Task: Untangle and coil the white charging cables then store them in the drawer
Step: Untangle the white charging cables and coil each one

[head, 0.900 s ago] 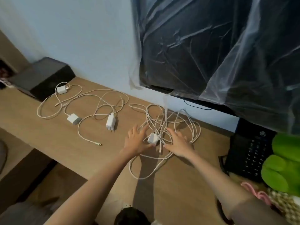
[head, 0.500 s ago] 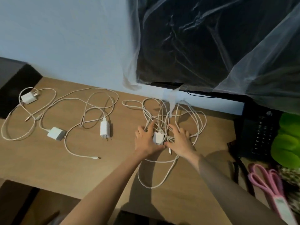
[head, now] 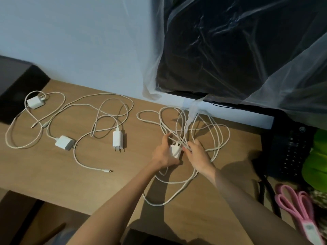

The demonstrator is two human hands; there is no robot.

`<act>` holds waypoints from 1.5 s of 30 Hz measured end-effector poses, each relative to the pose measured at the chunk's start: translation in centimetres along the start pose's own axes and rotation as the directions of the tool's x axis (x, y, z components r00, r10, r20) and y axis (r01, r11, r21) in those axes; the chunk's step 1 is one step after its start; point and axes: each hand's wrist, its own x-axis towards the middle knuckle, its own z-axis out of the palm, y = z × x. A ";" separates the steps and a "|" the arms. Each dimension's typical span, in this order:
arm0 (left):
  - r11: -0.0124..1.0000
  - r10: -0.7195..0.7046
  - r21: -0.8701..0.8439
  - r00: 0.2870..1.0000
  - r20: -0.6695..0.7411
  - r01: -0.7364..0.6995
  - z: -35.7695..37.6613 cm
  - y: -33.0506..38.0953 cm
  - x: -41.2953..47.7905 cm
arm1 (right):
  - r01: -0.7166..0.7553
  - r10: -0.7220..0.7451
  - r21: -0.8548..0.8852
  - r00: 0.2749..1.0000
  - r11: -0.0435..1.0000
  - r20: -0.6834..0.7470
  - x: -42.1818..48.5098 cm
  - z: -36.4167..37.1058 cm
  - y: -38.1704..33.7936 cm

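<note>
White tangled charging cables point(head: 203, 131) sprawl on the wooden table point(head: 44, 170) below a plastic-wrapped screen point(head: 238, 50); the left hand point(head: 164, 152) grips a white plug adapter point(head: 175, 150), the right hand point(head: 198, 154) pinches cable strands. No lettering legible; bare tabletop lies along the near edge.

Wooden desk point(head: 53, 170) against pale wall point(head: 79, 41).

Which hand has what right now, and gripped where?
Left hand holds the white charger plug by its body, in the tangled cable. Right hand pinches cable strands beside the plug.
</note>
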 end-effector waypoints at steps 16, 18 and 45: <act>0.975 0.213 0.013 0.915 -0.343 -0.222 -10.1 1.0 -8.9 | 0.480 -0.465 0.128 0.875 0.868 -0.135 -3.6 -2.8 -11.0; 0.970 0.235 0.039 0.897 -0.375 -0.238 -12.6 0.4 -10.3 | 0.529 -0.513 0.154 0.848 0.834 -0.133 -3.9 -2.6 -13.4; 0.942 0.284 0.272 0.902 -0.326 -0.199 -45.8 -19.2 -6.4 | 0.558 -0.561 -0.115 0.828 0.822 0.010 7.6 12.7 -46.7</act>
